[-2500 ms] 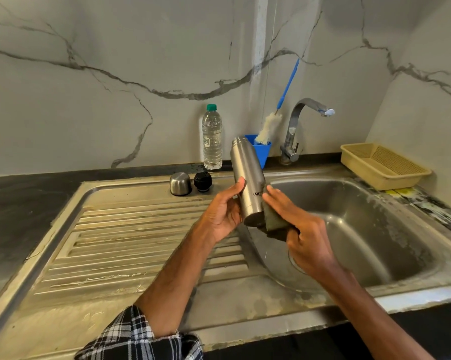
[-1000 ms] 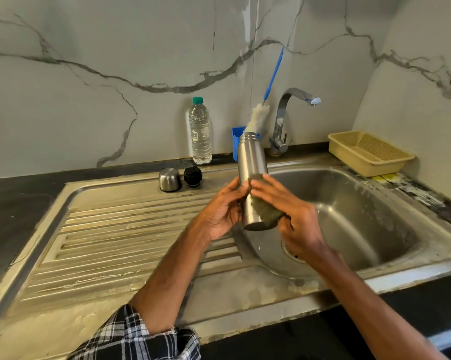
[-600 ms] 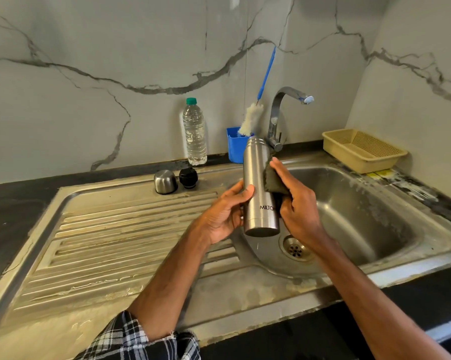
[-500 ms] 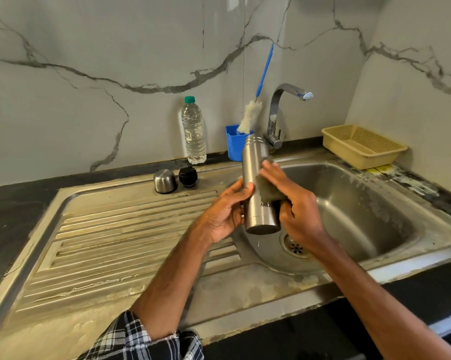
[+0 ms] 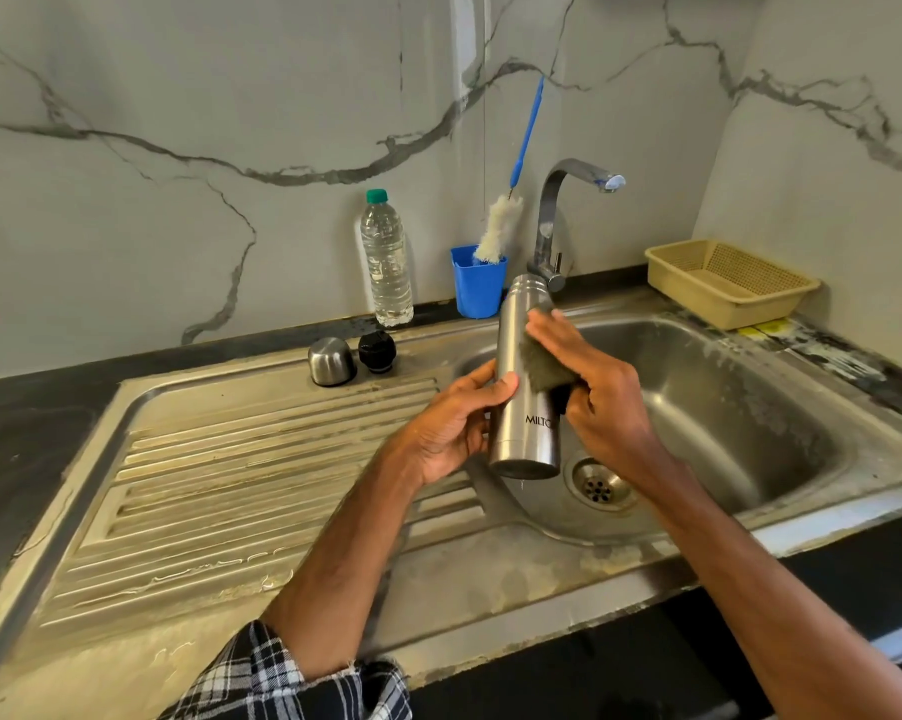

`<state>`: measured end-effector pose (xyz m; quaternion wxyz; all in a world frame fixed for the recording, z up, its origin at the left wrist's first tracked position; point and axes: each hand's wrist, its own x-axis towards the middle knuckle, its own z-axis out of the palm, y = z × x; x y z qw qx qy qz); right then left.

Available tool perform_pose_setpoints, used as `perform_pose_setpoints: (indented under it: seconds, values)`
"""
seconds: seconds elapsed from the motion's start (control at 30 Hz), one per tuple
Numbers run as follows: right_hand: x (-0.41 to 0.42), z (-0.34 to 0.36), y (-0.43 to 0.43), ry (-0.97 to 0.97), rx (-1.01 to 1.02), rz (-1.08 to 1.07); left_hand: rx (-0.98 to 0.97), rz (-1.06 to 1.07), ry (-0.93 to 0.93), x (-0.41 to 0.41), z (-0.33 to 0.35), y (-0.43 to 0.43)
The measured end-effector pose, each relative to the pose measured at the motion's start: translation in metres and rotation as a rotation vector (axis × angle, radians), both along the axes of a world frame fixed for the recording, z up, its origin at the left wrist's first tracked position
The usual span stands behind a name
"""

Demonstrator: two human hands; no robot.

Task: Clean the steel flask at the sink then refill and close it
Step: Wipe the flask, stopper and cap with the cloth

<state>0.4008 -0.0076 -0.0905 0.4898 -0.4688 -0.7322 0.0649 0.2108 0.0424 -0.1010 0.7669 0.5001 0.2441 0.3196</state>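
Right hand [image 5: 602,407]: upper fingers [image 5: 550,332] flat, lower ones curled, clamping a dark scrub pad [image 5: 545,363] against the flask [image 5: 521,433]. Left hand [image 5: 454,423]: fingers wrapped round the flask's middle, thumb in front. Flask upright, held above the sink [image 5: 750,407] by the drain. Wet polished steel, rigid, probably slippery; a mid-body grip looks safest. Lettering reads "MILTO", remainder hidden.

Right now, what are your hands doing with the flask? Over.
Left hand grips steel flask over sink. Right hand holds scrub pad against it. Nothing in the way.
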Motion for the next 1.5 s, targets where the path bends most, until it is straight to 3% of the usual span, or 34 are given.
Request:
perform_pose_setpoints:
  seconds: [0.1,0.27,0.4,0.57,0.77,0.97,1.2,1.5]
  values:
    - [0.004,0.001,0.001,0.063,-0.031,-0.104,0.010,-0.014,0.048,0.002,-0.001,-0.004]
    - [-0.001,0.001,-0.006,-0.158,0.084,0.050,-0.003,-0.029,0.036,0.000,0.003,-0.002]
    - [0.013,0.001,0.005,0.023,0.025,-0.141,0.033,-0.055,0.110,0.003,0.004,-0.007]
    - [0.008,-0.002,-0.003,-0.271,0.122,0.001,0.034,-0.064,0.115,0.003,0.004,-0.007]
    - [0.027,0.003,0.007,0.024,0.071,-0.264,0.042,-0.105,0.159,0.003,0.009,-0.014]
    - [0.019,0.003,-0.007,-0.179,0.148,-0.066,0.023,-0.078,0.156,-0.001,0.007,-0.010]
    - [0.034,0.006,0.001,0.123,0.093,-0.239,-0.001,-0.159,0.141,-0.003,0.007,-0.012]
    - [0.015,0.002,-0.005,0.094,-0.046,-0.205,-0.087,-0.030,0.029,-0.004,0.005,-0.005]
